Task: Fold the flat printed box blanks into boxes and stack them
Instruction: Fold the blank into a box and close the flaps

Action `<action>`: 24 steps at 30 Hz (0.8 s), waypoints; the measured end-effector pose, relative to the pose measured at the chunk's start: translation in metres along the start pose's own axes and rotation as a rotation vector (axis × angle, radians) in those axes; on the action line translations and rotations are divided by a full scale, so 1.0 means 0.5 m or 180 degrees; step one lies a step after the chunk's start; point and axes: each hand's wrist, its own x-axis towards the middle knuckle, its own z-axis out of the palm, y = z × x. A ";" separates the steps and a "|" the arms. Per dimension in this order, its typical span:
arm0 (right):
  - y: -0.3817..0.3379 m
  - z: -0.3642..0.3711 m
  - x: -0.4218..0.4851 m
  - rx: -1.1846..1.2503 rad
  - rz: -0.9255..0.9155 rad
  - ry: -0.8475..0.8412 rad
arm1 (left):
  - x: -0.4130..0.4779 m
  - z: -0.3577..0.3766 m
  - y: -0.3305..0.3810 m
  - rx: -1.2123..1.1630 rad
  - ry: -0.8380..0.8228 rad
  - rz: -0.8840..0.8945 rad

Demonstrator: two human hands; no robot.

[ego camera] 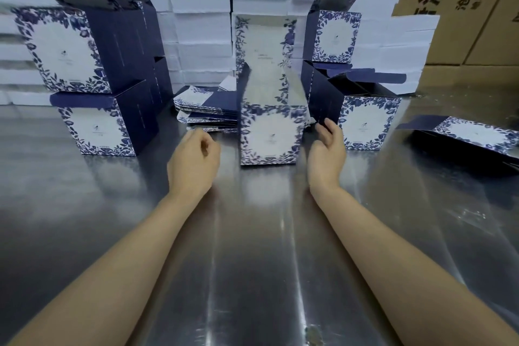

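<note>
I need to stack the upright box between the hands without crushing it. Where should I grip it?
Probably its two side walls, one hand from each side. The box stands upright between the left hand and right hand, and its top flap looks open, offering no firm hold.

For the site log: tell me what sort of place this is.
Probably a packaging workshop: folded printed boxes stacked on a steel table, a pile of flat blanks behind, brown shipping cartons at right.
</note>
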 end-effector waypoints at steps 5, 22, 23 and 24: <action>0.003 0.010 -0.004 -0.0058 0.0034 -0.0744 | -0.004 0.011 -0.005 -0.0421 -0.1004 0.0279; -0.028 -0.007 -0.013 -0.0996 -0.1776 -0.1826 | 0.015 -0.030 0.009 -0.0893 -0.0646 0.1673; -0.031 -0.005 -0.012 -0.1010 -0.1794 -0.1856 | 0.012 -0.031 0.015 -0.0915 -0.0711 0.1660; -0.033 -0.005 -0.012 -0.1043 -0.1840 -0.1874 | 0.009 -0.031 0.020 -0.0970 -0.0757 0.1597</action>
